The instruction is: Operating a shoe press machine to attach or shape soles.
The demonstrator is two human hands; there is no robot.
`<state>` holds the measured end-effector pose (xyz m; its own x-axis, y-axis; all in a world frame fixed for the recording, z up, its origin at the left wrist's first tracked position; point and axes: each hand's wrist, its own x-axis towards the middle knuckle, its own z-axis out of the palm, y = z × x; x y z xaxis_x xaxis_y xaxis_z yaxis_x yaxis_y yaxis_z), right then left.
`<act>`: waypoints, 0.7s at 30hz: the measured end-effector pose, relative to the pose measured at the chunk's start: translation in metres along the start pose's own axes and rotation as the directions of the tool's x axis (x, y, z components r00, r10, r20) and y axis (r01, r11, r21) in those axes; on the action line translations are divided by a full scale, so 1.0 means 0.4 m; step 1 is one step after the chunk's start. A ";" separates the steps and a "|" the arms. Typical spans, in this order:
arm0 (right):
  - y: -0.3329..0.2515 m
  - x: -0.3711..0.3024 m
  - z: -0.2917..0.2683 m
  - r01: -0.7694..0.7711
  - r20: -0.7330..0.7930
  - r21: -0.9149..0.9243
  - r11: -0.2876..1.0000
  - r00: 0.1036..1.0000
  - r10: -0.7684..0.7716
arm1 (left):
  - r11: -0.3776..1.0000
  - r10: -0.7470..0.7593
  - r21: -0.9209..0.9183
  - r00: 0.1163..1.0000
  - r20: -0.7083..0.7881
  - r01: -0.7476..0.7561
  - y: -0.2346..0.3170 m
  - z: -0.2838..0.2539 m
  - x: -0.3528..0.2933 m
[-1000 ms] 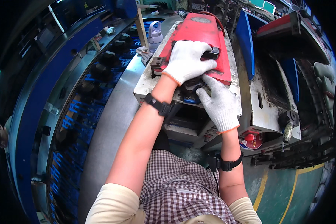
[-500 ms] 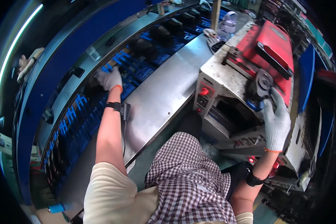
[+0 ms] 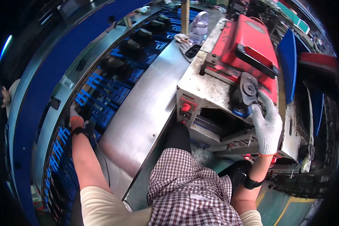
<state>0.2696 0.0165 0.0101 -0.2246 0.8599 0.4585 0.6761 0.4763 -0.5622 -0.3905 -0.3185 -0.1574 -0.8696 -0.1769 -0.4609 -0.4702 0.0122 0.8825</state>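
Observation:
My left hand (image 3: 75, 114), in a white glove with an orange cuff, reaches over the far side of a conveyor. It is beside a dark object and blue pronged racks (image 3: 81, 96); its fingers are mostly hidden and blurred. At the right, my gloved right hand (image 3: 268, 126) has its thumb and forefinger bent against the edge of a dark grey piece with a ringed round face (image 3: 249, 88). Blue shows under that piece, which sits at the front of a machine with a red cover (image 3: 248, 41).
A bare metal ledge (image 3: 133, 105) runs between conveyor and machine. Several dark rounded items stand among the racks. At the ledge's far end lie gloves (image 3: 182, 39) near a pale purple sandal-like item (image 3: 199, 26). The machine's white housing (image 3: 199, 81) carries a red switch (image 3: 185, 107).
The view has turned, shifting the machine leftward in the picture. My left hand is lower and farther left, its fingers now less visible. My right hand stays at the grey piece.

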 end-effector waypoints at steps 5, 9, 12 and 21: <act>-0.027 0.009 -0.007 0.105 0.016 0.055 0.993 0.994 -0.106 | 0.929 0.142 -0.343 0.725 0.673 0.136 0.003 -0.344 0.053; 0.032 -0.009 -0.011 0.073 -0.033 -0.055 0.996 0.997 -0.074 | 0.871 -0.049 -0.413 0.884 0.464 0.265 -0.111 -0.055 -0.332; 0.043 -0.008 -0.018 0.201 -0.099 -0.041 0.979 0.974 -0.205 | 0.804 -0.006 -0.423 0.718 0.696 0.417 -0.128 -0.048 -0.519; -0.018 -0.177 -0.025 0.398 -0.086 0.683 0.612 0.876 -0.474 | 0.934 0.327 -0.319 -0.025 0.945 0.160 -0.168 0.136 -1.166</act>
<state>0.2878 -0.0496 -0.0115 -0.4570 0.5118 0.7275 -0.1548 0.7596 -0.6317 0.0386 -0.1833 -0.0070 -0.2744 0.9382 0.2109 -0.5302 -0.3306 0.7808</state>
